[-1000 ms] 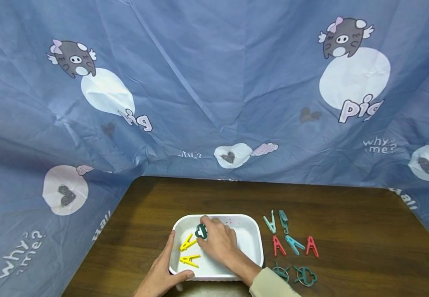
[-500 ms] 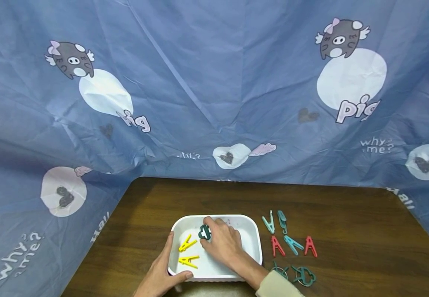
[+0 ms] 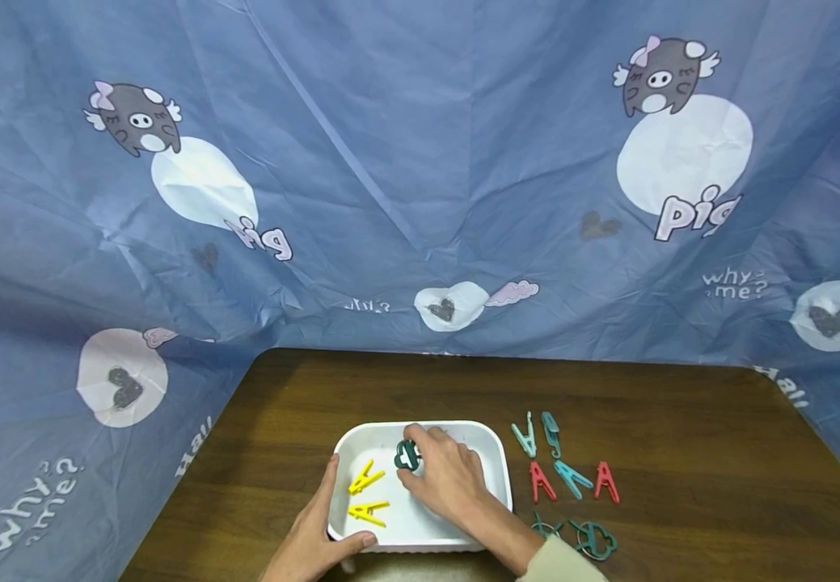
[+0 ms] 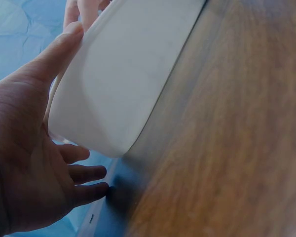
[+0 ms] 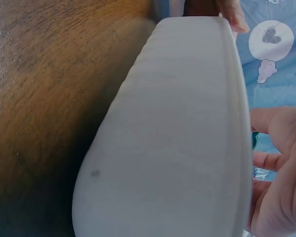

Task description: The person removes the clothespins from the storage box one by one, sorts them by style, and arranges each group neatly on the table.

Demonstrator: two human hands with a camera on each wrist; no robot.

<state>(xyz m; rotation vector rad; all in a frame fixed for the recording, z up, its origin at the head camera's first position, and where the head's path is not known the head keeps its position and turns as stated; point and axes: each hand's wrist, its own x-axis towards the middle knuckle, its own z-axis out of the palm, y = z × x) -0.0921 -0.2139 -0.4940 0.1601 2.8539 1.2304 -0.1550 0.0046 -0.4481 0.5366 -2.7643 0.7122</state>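
Observation:
Inside the white plastic tray, my right hand pinches a dark green clover-shaped clip between thumb and forefinger. Its lower part is hidden by the fingers. My left hand holds the tray's near left corner, thumb over the front rim and fingers along the left side. In the left wrist view the left hand's other fingers stick out past the tray corner. Two yellow clothespins, an upper one and a lower one, lie at the tray's left end.
Right of the tray, on the brown wooden table, lie a pale green clothespin, a teal clip, red clothespins and a blue one. Two more green clips sit nearer. A blue printed cloth hangs behind.
My right hand has shifted a little to the right inside the tray, bringing the green clip away from the yellow clothespins. My left hand has stayed at the tray corner.

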